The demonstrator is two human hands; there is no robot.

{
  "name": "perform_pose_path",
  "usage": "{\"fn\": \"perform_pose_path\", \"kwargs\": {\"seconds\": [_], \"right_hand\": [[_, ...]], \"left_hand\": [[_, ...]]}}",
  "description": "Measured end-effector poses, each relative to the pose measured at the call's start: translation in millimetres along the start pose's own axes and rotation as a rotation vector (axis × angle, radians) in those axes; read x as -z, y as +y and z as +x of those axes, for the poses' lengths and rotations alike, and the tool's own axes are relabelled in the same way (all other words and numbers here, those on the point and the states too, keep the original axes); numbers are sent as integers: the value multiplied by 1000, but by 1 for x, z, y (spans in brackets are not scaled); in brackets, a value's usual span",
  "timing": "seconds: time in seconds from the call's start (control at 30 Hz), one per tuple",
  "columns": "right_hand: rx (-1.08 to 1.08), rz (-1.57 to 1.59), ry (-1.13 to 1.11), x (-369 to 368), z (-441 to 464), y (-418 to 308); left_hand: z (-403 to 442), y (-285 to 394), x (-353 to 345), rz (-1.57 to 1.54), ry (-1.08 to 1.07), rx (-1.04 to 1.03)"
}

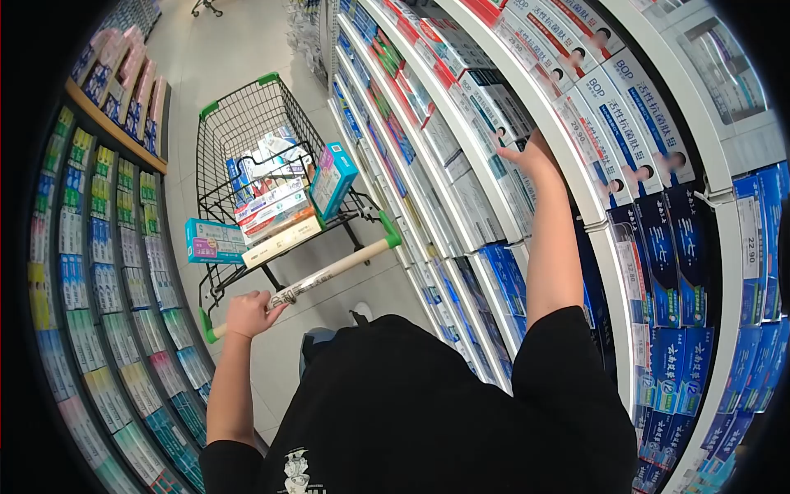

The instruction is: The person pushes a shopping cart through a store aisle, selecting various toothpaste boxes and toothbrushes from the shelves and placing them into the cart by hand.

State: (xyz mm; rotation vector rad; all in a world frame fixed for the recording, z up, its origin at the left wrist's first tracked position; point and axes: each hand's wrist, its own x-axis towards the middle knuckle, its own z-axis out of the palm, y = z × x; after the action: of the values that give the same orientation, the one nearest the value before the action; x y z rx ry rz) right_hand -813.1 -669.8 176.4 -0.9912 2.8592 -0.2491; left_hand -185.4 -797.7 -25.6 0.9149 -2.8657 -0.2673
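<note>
My left hand (249,314) is wrapped around the pale handle (350,255) of a black wire shopping cart (216,148) with green corners. Inside the cart lie several boxes, among them a white and red toothpaste box (271,206) and a cream box (284,240) near the handle. Two teal boxes, one at the right side (332,181) and one at the left (214,241), stand against the basket. My right hand (535,158) reaches into the shelf at right, thumb stretched out beside toothpaste boxes (492,103). Its other fingers are partly hidden at the shelf edge.
Lit shelves (461,206) of boxed toothpaste run along my right, with white BOP boxes (625,115) and dark blue boxes (671,255) close by. On the left stands another rack (99,272) of packaged goods. Tiled floor (239,49) runs ahead between them.
</note>
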Motion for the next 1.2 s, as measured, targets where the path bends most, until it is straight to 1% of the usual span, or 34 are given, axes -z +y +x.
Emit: {"fn": "perform_pose_path", "kwargs": {"seconds": [0.1, 0.17, 0.2, 0.23, 0.27, 0.3, 0.37, 0.4, 0.43, 0.47, 0.5, 0.57, 0.67, 0.73, 0.8, 0.83, 0.93, 1.03, 1.07, 1.17, 1.2], "right_hand": [[36, 14, 79, 0, -5, 5], [97, -120, 230, -18, 8, 23], [131, -201, 292, -13, -3, 13], [252, -150, 415, -26, 4, 19], [199, 5, 354, -12, -23, -13], [386, -67, 620, -24, -40, -31], [641, 54, 575, -62, -69, -65], [768, 226, 483, -90, -86, -85], [887, 393, 387, -125, -106, -104], [898, 450, 236, -162, -122, -118], [970, 520, 98, -186, -137, -135], [988, 624, -241, -226, -153, -160], [943, 559, -231, -247, -159, -182], [812, 563, -244, -243, -158, -190], [694, 608, -235, -237, -154, -202], [678, 581, -233, -238, -151, -207], [644, 491, -235, -244, -138, -221], [670, 404, -193, -245, -125, -233], [683, 360, -196, -244, -120, -238], [697, 327, -165, -246, -103, -251], [694, 314, -175, -242, -98, -257]], "left_hand": [[2, -1, 4, -27, -25, 5], [5, 0, 2, -12, -36, -1], [3, -2, 2, 0, -51, 16], [4, -1, 6, 21, -60, 9], [7, 2, 9, 45, -71, 7], [7, 3, 11, 20, -71, 17], [7, 2, 14, -5, -94, 33], [8, 0, 15, -12, -117, 33], [7, 0, 14, -19, -90, 33], [8, -1, 13, -29, -60, 27], [10, -3, 13, -38, -29, 15], [12, -6, 15, -48, -85, 65], [21, -12, 25, -73, -165, 122], [27, -18, 30, -61, -251, 151], [32, -32, 30, -191, -205, 218], [36, -38, 30, -256, -181, 251], [52, -55, 30, -593, -11, 463], [81, -67, 29, -601, 203, 627], [94, -74, 30, -581, 202, 647], [146, -115, 14, -434, 273, 560], [164, -133, 1, -339, 263, 514]]}}
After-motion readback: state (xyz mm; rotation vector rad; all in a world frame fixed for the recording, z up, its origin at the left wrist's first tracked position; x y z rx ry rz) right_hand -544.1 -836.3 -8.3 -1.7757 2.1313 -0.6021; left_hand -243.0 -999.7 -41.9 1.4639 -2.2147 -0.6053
